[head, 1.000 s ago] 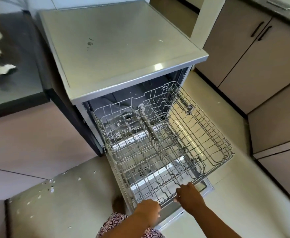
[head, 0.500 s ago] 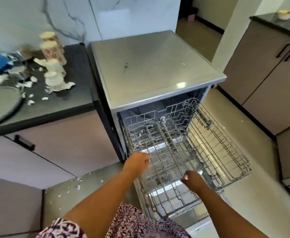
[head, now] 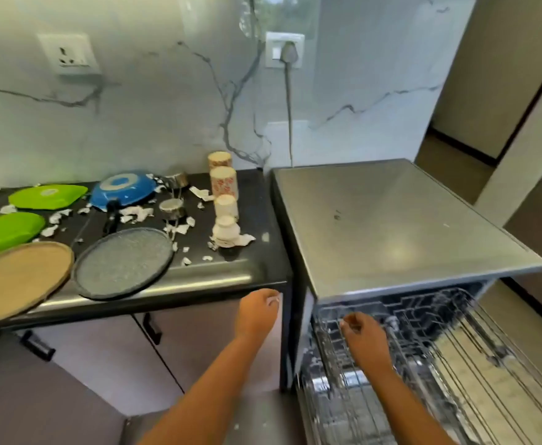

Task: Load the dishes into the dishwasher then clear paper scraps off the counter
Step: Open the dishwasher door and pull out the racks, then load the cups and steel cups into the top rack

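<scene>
The steel dishwasher (head: 385, 226) stands open at the right with its empty wire rack (head: 456, 364) pulled out. On the black counter (head: 257, 264) at the left lie a grey round plate (head: 123, 263), a tan plate (head: 19, 281), two green plates (head: 48, 195), a blue pan (head: 125, 187), patterned cups (head: 224, 183), small white cups (head: 226, 228) and several paper scraps (head: 135, 213). My left hand (head: 258, 311) hangs below the counter edge, fingers loosely curled, holding nothing. My right hand (head: 364, 335) hovers over the rack's near left corner, fingers loosely curled, empty.
A small steel cup (head: 171, 208) stands among the scraps. Brown cabinet doors (head: 109, 358) sit under the counter. A cord runs from a wall socket (head: 284, 49) down behind the dishwasher. More cabinets (head: 539, 239) stand at the right beyond a strip of floor.
Both hands have let go of the rack's front edge and risen. My left hand has moved left toward the counter. The view has lifted, bringing the counter's dishes into sight.
</scene>
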Demonstrator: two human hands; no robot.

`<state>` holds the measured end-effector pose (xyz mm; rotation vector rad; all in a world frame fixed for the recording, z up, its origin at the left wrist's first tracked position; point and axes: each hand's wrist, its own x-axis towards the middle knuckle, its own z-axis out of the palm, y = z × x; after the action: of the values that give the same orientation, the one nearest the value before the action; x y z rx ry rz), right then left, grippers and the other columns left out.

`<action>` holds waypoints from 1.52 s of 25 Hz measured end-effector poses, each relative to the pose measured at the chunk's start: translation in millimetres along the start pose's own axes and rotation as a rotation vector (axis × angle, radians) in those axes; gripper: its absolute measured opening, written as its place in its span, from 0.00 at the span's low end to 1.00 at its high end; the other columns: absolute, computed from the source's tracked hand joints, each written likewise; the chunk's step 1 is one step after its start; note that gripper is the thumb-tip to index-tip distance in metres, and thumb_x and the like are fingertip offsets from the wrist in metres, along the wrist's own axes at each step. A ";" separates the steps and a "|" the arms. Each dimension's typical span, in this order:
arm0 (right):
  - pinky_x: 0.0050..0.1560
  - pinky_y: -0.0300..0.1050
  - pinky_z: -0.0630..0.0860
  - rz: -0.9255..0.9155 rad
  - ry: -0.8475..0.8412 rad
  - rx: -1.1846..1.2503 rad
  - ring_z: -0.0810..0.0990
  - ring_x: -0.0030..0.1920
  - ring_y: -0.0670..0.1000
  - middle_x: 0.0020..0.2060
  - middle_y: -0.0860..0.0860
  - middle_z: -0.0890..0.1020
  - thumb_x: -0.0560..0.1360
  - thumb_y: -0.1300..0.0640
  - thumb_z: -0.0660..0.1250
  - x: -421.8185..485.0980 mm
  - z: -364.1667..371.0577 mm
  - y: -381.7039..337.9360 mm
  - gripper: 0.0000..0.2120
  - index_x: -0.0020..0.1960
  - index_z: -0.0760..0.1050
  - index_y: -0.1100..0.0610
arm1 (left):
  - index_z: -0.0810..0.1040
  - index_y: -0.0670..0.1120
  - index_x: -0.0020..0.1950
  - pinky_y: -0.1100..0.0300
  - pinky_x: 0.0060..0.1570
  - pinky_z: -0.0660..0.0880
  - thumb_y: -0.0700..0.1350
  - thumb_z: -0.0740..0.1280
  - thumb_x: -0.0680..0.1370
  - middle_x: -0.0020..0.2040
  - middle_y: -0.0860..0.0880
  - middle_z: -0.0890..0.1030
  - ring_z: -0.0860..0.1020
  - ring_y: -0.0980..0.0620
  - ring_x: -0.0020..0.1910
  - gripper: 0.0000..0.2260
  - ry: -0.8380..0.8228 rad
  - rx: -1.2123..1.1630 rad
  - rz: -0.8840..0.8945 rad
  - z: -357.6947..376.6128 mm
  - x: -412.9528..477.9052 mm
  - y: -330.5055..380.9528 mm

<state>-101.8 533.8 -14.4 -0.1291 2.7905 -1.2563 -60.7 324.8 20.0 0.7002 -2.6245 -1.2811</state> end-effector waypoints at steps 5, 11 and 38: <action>0.48 0.43 0.72 -0.122 0.091 0.102 0.77 0.44 0.53 0.43 0.56 0.79 0.73 0.61 0.68 25.1 76.7 -106.7 0.07 0.51 0.78 0.62 | 0.79 0.43 0.60 0.62 0.52 0.71 0.44 0.69 0.74 0.54 0.45 0.82 0.79 0.48 0.53 0.15 0.141 -0.176 -0.108 -108.1 60.5 -60.1; 0.48 0.37 0.71 -0.147 0.077 0.108 0.76 0.46 0.48 0.47 0.52 0.78 0.75 0.58 0.66 49.5 129.2 -167.2 0.09 0.54 0.76 0.59 | 0.79 0.44 0.59 0.62 0.52 0.69 0.43 0.72 0.72 0.55 0.47 0.82 0.78 0.48 0.55 0.16 0.128 -0.242 -0.112 -146.4 103.9 -99.7; 0.54 0.28 0.70 -0.259 -0.115 0.265 0.75 0.55 0.40 0.54 0.44 0.78 0.59 0.57 0.79 166.7 163.1 -220.8 0.31 0.60 0.74 0.50 | 0.75 0.56 0.61 0.60 0.58 0.72 0.41 0.79 0.61 0.54 0.58 0.79 0.76 0.58 0.55 0.31 -0.365 0.020 0.264 -143.7 247.0 -46.3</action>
<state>-240.3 248.6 37.1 -0.5396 2.5429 -1.6045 -216.8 83.5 55.4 0.1166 -2.8861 -1.4140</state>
